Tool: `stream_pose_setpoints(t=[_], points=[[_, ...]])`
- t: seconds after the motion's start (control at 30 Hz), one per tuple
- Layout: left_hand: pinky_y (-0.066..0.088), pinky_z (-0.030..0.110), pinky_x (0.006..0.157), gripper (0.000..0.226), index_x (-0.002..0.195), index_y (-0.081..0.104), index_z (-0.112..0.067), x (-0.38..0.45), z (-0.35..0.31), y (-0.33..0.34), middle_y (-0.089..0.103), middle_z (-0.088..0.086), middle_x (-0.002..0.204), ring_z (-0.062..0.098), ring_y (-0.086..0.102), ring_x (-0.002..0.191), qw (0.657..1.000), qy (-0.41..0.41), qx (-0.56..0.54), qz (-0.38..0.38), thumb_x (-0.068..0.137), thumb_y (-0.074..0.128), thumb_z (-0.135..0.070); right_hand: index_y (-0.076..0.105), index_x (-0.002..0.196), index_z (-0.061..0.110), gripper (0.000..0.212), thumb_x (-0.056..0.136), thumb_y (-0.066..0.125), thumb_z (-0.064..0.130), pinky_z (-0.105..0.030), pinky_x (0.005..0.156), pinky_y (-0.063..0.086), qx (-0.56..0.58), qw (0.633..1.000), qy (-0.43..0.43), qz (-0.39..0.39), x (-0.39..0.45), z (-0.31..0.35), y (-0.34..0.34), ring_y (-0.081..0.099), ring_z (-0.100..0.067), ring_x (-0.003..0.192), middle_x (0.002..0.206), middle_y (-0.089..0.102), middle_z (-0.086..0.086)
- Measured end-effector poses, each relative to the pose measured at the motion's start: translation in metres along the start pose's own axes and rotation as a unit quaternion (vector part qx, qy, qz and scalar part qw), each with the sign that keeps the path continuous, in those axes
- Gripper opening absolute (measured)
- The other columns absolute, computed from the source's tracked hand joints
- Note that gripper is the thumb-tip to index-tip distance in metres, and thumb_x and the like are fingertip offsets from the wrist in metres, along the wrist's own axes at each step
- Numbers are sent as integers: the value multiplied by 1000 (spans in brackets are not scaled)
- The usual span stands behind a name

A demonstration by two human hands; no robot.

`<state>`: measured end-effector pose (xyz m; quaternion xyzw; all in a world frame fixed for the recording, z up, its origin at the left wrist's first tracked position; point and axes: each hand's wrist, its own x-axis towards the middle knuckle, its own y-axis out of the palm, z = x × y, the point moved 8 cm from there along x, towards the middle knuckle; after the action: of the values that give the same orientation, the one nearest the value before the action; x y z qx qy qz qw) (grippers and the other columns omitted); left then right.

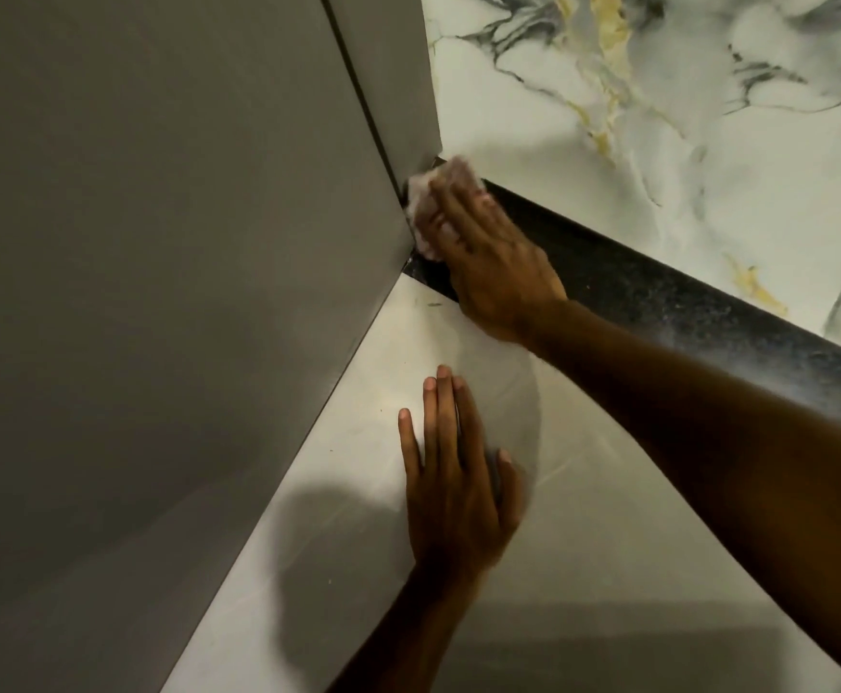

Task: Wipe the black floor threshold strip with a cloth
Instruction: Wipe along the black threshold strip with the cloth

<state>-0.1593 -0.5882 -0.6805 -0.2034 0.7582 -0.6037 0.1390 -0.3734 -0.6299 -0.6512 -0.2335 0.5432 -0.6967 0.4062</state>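
Pale floor tiles meet a black strip that runs from the grey wall out to the right edge, with marbled tile beyond it. On the strip's far left end, tight against the wall, the right hand presses a pale cloth down under flat fingers, the cloth showing past the fingertips. Nearer the camera, the left hand lies palm down on the pale floor, fingers spread and holding nothing. Light dust marks the strip's right part.
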Motion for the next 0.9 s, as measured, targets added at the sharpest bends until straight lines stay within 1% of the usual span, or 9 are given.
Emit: stream_pose_setpoints(t=[0.1,0.2,0.27,0.4,0.5,0.6,0.7,0.8,0.9], points=[[23,57,135,72,167,35,-8,0,0,1,33,12,177,30,28,165,1000,0,10,0,105,43,-43,1,172,21,71,111,34,30,-47,140,4,-18,999,-47,7,-3,-4,6,-7,-29,168,181,-6,-11],[20,56,136,72,169,30,-9,-1,1,2,30,12,178,30,26,166,1000,7,7,0,106,39,-43,1,173,22,71,113,37,32,-46,139,1,19,997,70,-30,26,-30,-7,-7,-31,168,181,-7,-12],[22,58,136,72,168,32,-9,0,1,2,31,12,177,31,27,165,1000,9,14,1,105,40,-43,-1,172,22,73,112,40,32,-45,138,-1,24,994,104,-31,32,-30,-9,-9,-32,168,181,-8,-13],[32,62,130,69,164,41,-4,-1,-3,-6,38,15,174,33,33,163,1000,8,13,-14,105,42,-40,-1,172,21,77,109,43,20,-47,139,1,1,1000,-13,6,-8,5,3,-13,-31,167,180,-11,-13],[28,59,133,69,164,38,-2,-3,-5,-5,34,16,175,32,28,165,1000,17,17,-18,106,43,-38,2,172,24,73,109,38,23,-49,139,5,-21,998,-64,11,-12,-3,1,-10,-32,168,181,-9,-11],[17,53,138,70,167,33,-3,-4,-2,0,30,15,177,30,22,167,999,25,17,-22,108,38,-40,6,173,23,71,110,39,28,-48,138,6,-2,1000,21,-15,22,-32,-11,-4,-35,168,181,-4,-13],[16,53,138,70,167,33,-5,-1,-3,1,30,13,177,29,22,167,999,25,11,-24,109,34,-44,5,173,22,70,111,39,32,-50,139,4,1,997,70,-20,32,-29,-11,-5,-37,168,181,-5,-16],[23,58,135,68,165,37,-4,-3,-3,-4,34,14,176,31,27,166,999,24,13,-30,108,37,-41,1,172,19,75,109,41,20,-52,139,4,-5,1000,-16,-7,-4,4,-4,-12,-35,166,180,-9,-18],[26,61,133,67,165,37,-3,-4,-5,-7,33,16,175,32,28,165,999,27,23,-30,108,40,-37,-1,172,24,72,111,37,27,-47,139,0,-29,996,-77,39,-57,15,7,-11,-31,168,180,-11,-13]])
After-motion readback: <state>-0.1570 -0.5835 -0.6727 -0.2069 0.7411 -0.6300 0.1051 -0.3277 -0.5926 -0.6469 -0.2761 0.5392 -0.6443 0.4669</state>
